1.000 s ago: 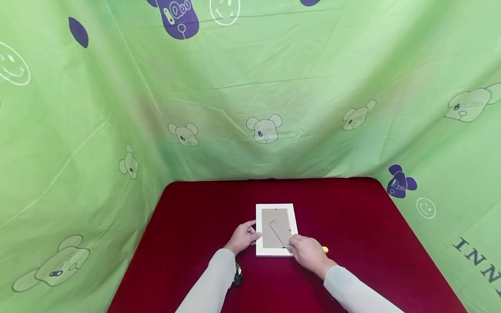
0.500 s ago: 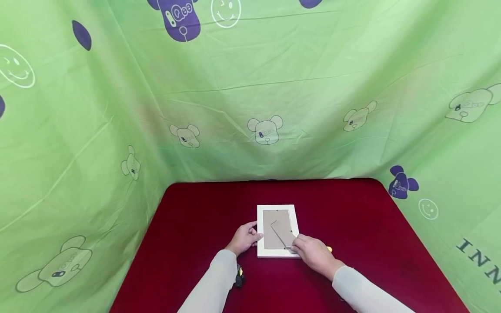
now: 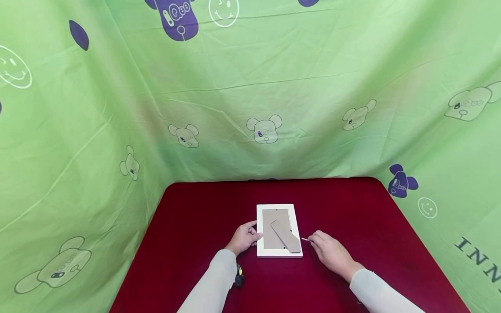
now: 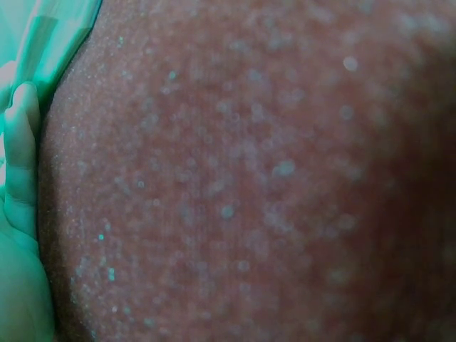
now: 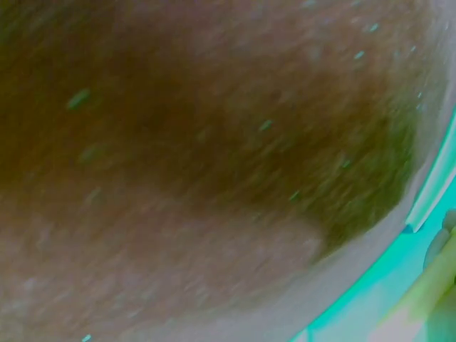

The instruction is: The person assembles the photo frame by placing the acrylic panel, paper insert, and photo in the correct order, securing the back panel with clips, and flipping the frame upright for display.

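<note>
A white picture frame (image 3: 260, 226) lies face down on the red table, its grey-brown backing board (image 3: 270, 241) upward. A slanted stand leg (image 3: 288, 240) crosses the board, its wide end over the lower right corner. My left hand (image 3: 243, 237) grips the left edge of the picture frame, thumb on top. In the left wrist view, fingers (image 4: 21, 142) touch the frame's edge at upper left. Just right of the frame, my right hand (image 3: 330, 252) holds a screwdriver (image 3: 306, 239) by its yellow handle (image 5: 431, 281), apart from the frame. Its thin shaft points left.
The red cloth-covered table (image 3: 211, 208) reaches back to a green patterned curtain (image 3: 313, 152), which hangs on three sides. A small black and yellow object (image 3: 238, 277) sits beside the left sleeve.
My right hand has moved right, off the picture frame, taking the screwdriver with it. The wide end of the stand leg now shows. My left hand stays on the left edge.
</note>
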`<state>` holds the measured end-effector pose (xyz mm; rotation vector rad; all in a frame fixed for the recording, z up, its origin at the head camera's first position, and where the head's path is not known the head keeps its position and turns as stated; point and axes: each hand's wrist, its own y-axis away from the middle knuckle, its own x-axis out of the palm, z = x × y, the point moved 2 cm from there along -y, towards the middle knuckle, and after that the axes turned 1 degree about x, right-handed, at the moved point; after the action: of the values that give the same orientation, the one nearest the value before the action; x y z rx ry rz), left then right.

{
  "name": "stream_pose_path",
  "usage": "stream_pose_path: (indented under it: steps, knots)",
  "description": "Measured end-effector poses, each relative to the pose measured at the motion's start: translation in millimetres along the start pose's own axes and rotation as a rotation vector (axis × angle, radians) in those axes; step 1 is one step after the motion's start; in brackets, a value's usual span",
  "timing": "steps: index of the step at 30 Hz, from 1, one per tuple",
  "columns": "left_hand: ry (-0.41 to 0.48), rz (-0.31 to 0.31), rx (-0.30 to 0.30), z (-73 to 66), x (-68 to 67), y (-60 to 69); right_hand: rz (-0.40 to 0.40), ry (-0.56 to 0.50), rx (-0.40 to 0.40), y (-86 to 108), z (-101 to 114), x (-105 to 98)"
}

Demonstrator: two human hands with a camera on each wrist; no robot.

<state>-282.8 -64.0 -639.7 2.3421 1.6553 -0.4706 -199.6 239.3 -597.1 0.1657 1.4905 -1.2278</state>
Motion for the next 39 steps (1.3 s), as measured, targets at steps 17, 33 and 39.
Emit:
stream_pose_path:
  steps: [17, 33, 39]
  knots:
    - [0.021, 0.001, 0.018, -1.1, -0.3, 1.5, -0.057, 0.074, 0.168, 18.3, -39.3, -19.8]
    - [0.008, -0.001, -0.014, -5.8, -1.3, 2.0, -0.074, 0.115, 0.424, 26.7, -68.3, -29.8]
    - [0.01, 0.003, -0.002, -3.9, -0.6, 2.0, -0.025, 0.104, 0.529, 26.7, -73.2, -28.8]
